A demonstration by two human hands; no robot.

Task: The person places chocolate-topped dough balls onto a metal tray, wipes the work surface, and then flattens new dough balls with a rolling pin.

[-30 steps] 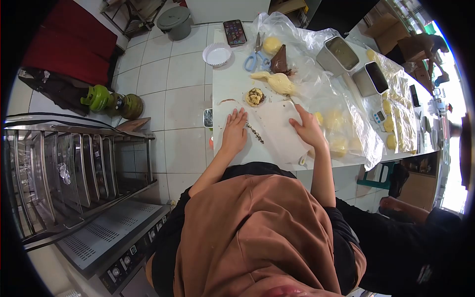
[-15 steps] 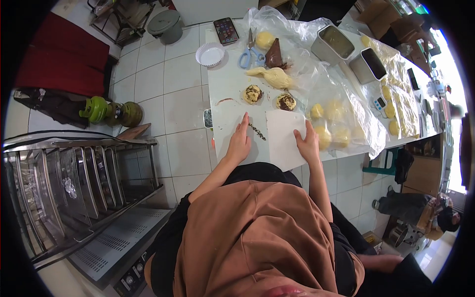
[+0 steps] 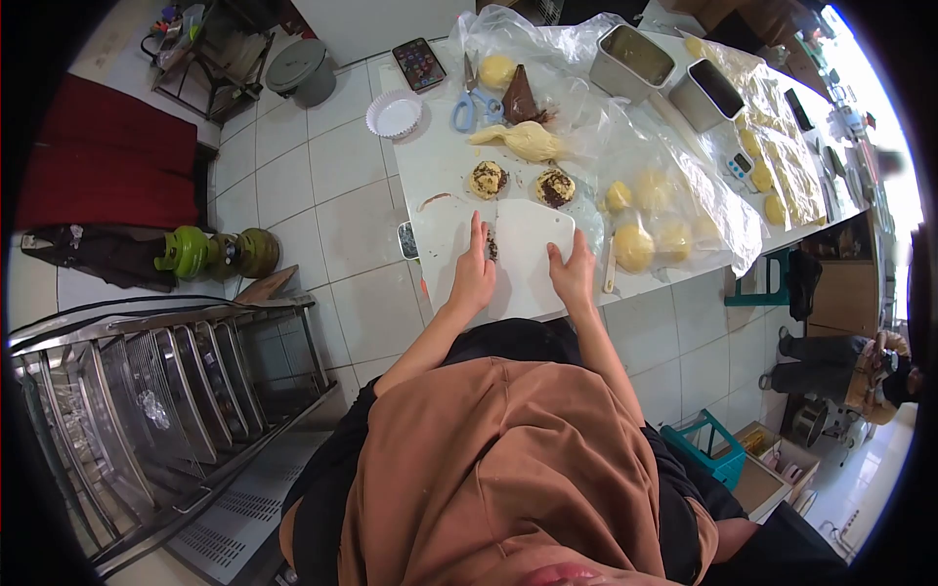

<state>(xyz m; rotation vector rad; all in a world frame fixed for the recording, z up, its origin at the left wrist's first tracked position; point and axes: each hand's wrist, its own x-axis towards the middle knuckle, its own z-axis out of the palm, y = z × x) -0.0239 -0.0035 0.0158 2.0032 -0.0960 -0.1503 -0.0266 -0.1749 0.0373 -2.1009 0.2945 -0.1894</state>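
A white plastic board (image 3: 531, 249) with a small hole near its far right corner lies on the table in front of me. My right hand (image 3: 574, 272) grips its right edge, thumb over the top and fingers along the side. My left hand (image 3: 474, 273) rests on its side edge with fingers stretched out, holding nothing. Dark crumbs (image 3: 491, 246) lie in a narrow line between my left palm and the board's left edge. Just beyond sit two dough balls with dark bits, the left dough ball (image 3: 488, 180) and the right dough ball (image 3: 554, 188).
Behind them are a yellow piping bag (image 3: 528, 142), a brown piping bag (image 3: 520, 101), scissors (image 3: 463, 113), a phone (image 3: 419, 64) and a paper cup (image 3: 394, 115). Plastic sheeting (image 3: 684, 186) covers yellow dough balls at right. Two metal tins (image 3: 633, 61) stand farther back. A person (image 3: 860, 366) is at far right.
The board has shifted left with my right hand, toward my left hand. The line of crumbs is now squeezed closer to my left palm. The view has turned slightly.
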